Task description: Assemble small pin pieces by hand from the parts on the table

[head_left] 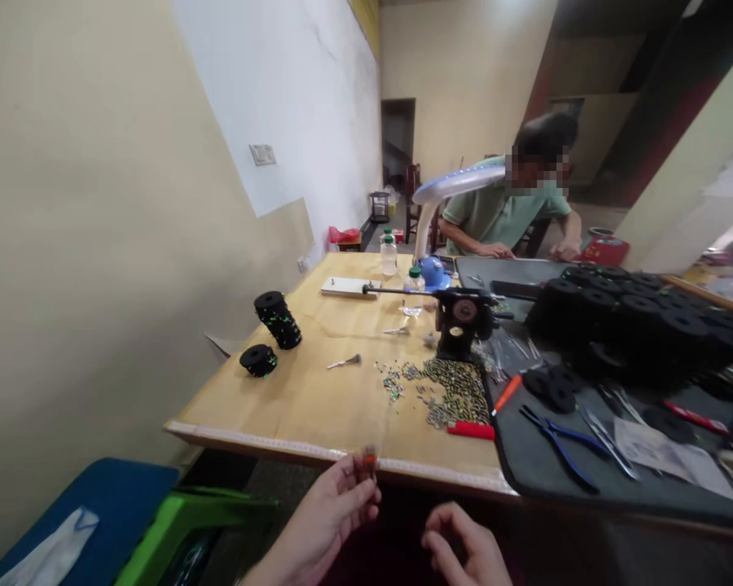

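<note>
In the head view my left hand [335, 509] is raised at the table's front edge, its thumb and fingers closed on a small orange-and-dark piece [370, 458], too small and blurred to name. Lower right of it, my right hand [464, 545] has loosely curled fingers with nothing visible in them. Ahead on the table lie many small shiny beads [464, 382] in a spread heap, beside a red bar-shaped piece [471, 430]. Behind the beads stands a black hand-crank device [464, 321] with a long rod to the left.
Black foam rolls [278, 320] stand at left; many more black rolls [635, 313] fill the right. Blue pliers [562, 448] and tweezers [607, 442] lie on the grey mat [531, 472]. Across the table sits a person [506, 212] behind a lamp [452, 183]. A green stool [177, 521] is lower left.
</note>
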Motion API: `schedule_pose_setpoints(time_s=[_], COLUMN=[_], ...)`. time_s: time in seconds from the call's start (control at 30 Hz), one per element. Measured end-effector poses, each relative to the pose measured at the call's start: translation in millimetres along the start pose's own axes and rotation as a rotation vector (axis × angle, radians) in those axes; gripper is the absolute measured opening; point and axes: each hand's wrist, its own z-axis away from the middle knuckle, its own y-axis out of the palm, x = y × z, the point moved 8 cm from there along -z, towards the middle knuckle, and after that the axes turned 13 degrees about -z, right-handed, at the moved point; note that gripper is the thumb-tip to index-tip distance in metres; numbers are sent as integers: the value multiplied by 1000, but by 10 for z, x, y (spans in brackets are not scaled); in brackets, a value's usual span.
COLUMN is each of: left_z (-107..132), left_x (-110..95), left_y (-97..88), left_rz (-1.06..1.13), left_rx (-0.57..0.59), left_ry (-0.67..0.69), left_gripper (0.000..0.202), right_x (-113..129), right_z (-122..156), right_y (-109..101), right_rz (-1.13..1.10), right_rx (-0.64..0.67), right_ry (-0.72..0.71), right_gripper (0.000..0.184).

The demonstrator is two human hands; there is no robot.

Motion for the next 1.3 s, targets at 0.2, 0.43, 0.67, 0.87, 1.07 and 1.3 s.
schedule_pose_setpoints(time_s=[0.2,0.43,0.67,0.87,1.07,1.3], left_z=[162,264,254,233,232,229], left_x=[426,520,484,527,529,520], left_y=[383,490,548,556,550,545], left_rz=[66,4,-36,-31,-19,18], left_rx=[104,171,183,215,232,228], left_ry=[-89,-63,-65,-70,-63,-83], left_gripper=[33,31,31,29,29,30], right_x=[478,424,383,388,433,415], right_z=[10,202,123,94,80,71], right_y=[64,21,15,40,38,71], right_rz=[-245,-309,-397,-406,-407,-452], right_rx=[-145,-199,-195,-183,-197,-190], right_ry=[-30,-68,12,5,-15,14], right_gripper=[22,22,24,25,31,27])
